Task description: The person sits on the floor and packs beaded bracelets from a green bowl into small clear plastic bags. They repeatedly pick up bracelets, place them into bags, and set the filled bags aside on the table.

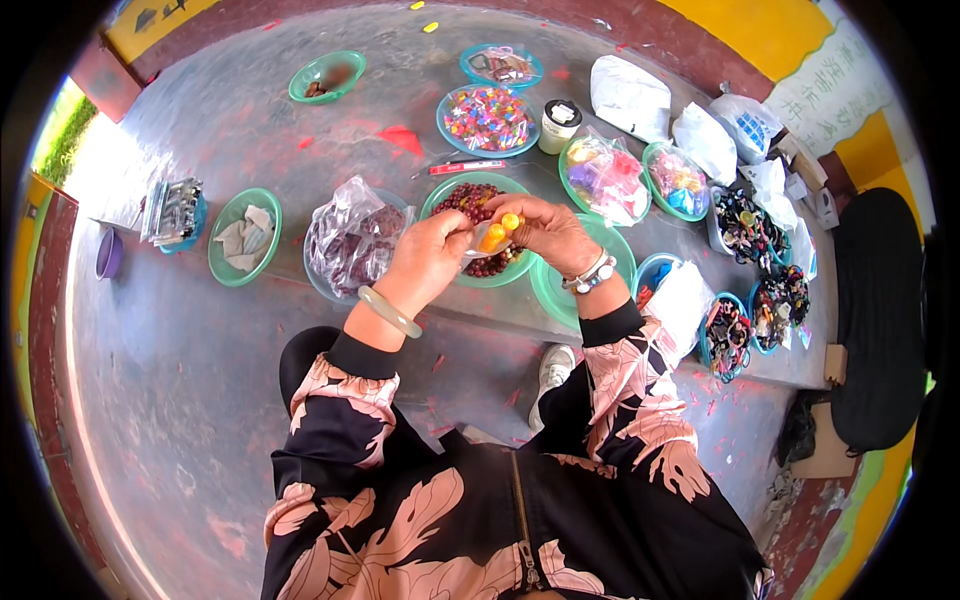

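Note:
My left hand [432, 248] is closed in a pinch, thumb and fingers together, over a green basin [520, 186] of dark red beads [470, 200]. Across from it, the bent fingers of my right hand [555, 238] are closed at a few large glossy yellow beads [494, 236]. Something pale and clear shows beside the beads, between the two hands; its kind is too small to tell. What the left fingertips grip is hidden. A pale bangle [390, 312] circles my left wrist, and a bracelet [592, 274] my right.
Left of my hands stands a basin with bagged dark beads [355, 235]. Beyond are a bowl of colourful beads [488, 120], a lidded cup [560, 126] and a red-and-white pen-like object [466, 168]. Bagged goods [605, 180] and white sacks [630, 98] crowd the right.

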A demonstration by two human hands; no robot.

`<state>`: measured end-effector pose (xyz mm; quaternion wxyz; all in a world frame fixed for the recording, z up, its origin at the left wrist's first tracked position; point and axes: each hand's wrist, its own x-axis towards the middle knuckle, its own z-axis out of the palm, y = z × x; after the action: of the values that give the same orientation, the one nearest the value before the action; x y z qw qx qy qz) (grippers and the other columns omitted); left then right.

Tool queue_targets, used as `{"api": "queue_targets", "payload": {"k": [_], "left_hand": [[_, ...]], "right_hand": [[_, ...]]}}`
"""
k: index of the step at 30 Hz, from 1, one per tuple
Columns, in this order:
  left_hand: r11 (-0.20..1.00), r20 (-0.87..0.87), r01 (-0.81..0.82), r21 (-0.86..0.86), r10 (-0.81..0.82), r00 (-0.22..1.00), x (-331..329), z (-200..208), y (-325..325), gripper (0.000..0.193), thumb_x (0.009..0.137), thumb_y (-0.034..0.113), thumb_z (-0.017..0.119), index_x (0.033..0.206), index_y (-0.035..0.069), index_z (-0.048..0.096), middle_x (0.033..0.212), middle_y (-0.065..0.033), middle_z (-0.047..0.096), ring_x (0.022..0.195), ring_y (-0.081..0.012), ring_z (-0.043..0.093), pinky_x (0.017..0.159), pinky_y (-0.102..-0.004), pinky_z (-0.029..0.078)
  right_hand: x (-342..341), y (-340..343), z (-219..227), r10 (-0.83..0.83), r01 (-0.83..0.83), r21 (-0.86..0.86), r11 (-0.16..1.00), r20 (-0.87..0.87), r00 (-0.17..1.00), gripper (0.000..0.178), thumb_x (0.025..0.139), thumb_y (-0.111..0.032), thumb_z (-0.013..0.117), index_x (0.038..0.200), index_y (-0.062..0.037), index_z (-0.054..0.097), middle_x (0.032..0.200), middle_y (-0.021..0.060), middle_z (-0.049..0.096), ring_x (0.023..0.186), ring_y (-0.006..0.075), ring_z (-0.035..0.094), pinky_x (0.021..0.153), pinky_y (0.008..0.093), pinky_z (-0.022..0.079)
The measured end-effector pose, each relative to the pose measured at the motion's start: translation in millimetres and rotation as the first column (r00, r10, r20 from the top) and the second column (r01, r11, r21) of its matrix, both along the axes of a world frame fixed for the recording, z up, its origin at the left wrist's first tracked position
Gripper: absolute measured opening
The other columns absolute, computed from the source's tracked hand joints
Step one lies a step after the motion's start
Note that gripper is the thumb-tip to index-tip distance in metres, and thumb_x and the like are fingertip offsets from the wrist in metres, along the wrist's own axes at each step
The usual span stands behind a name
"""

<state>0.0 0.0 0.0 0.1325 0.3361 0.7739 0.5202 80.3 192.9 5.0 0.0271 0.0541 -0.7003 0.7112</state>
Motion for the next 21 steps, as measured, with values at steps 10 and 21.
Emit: {"api": "queue_targets", "payload": {"k": [10,21], "left_hand": [[1.000,-0.122,0.005,-0.026,-0.008,0.992,1.7,1.5,-4.9,0.011,0.085,0.011,0.056,0.090,0.003,0.060,0.069,-0.0068,0.058,0.055,-0.0126,0.056,0.052,-0.0275,0.046],[0.999,0.034,0.034,0.017,-0.035,0.999,-8.5,8.0,-7.9,0.011,0.087,0.011,0.054,0.089,0.001,0.060,0.076,-0.0039,0.063,0.057,-0.0080,0.054,0.052,-0.0232,0.045]], "right_hand": [[-1.7,-26.3,-7.2,-0.023,0.320,0.707,0.630,-0.395,0.918,0.026,0.069,-0.013,0.068,0.095,-0.0109,0.067,0.108,0.0118,0.058,0.103,0.0294,0.054,0.088,0.0382,0.043],[2.0,-18.2,14.4,-0.205,0.212,0.349,0.913,-0.056,0.977,0.020,0.076,-0.012,0.068,0.096,-0.0066,0.066,0.108,0.0054,0.060,0.100,0.0160,0.057,0.082,0.0293,0.046]]}}
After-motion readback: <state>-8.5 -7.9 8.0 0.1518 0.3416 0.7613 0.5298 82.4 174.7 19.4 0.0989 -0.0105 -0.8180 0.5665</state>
